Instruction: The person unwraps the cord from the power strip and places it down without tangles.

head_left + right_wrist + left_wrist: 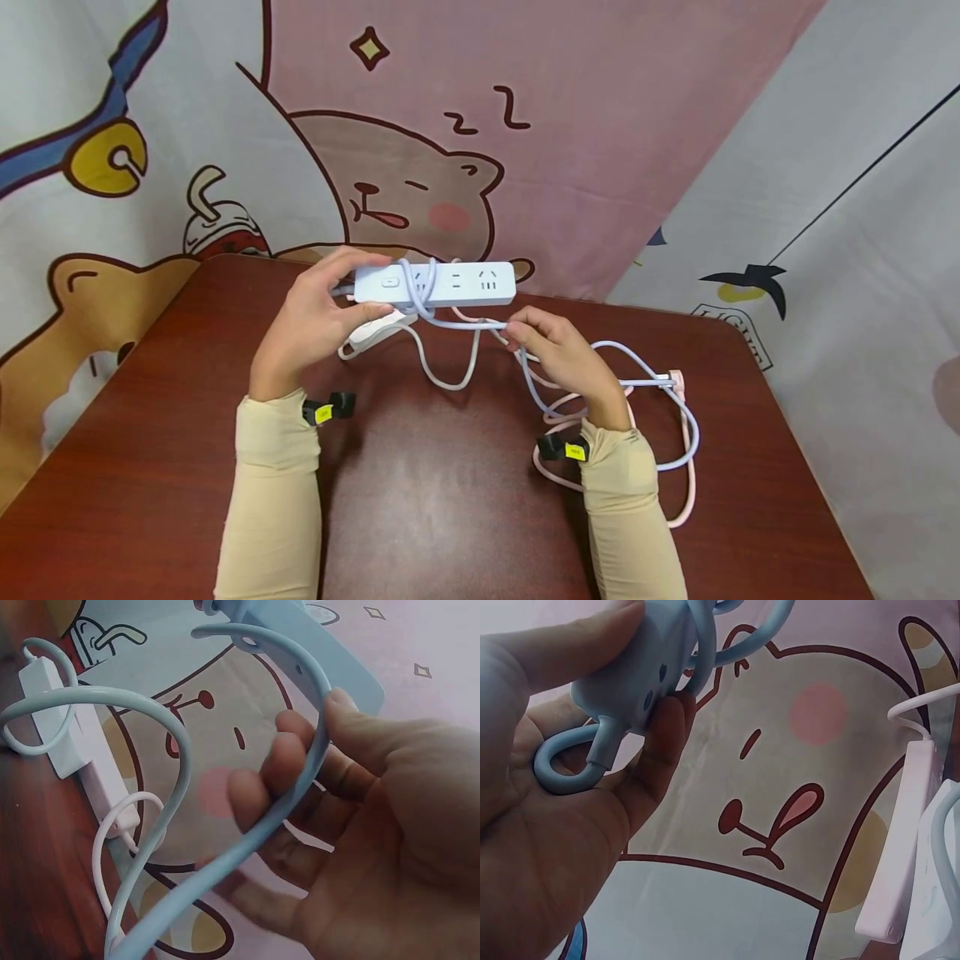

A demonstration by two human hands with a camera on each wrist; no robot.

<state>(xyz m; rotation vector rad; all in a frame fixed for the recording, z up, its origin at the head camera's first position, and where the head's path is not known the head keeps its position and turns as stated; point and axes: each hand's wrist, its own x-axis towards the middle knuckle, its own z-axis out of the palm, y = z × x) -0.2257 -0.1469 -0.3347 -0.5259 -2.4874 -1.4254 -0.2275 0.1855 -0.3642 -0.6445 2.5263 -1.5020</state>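
Observation:
My left hand (303, 321) grips one end of a pale blue-white power strip (468, 295), thumb on the near side and fingers on the far side. The strip is held up off the table, its sockets towards the head view. Its cord (465, 325) loops around the body near the switch. A short bend of cord (566, 784) leaves the gripped end in the left wrist view. To the right of the strip, my right hand (558, 354) pinches the cord between thumb and fingers. From there the cord (247, 844) runs on down to the table.
Behind the held strip lie a white power strip (372, 329) and a pink one (901, 847). Loose blue and pink cords (693, 437) tangle on the brown table (420, 500) at right, near a pink plug (677, 383). A printed curtain (600, 150) hangs behind.

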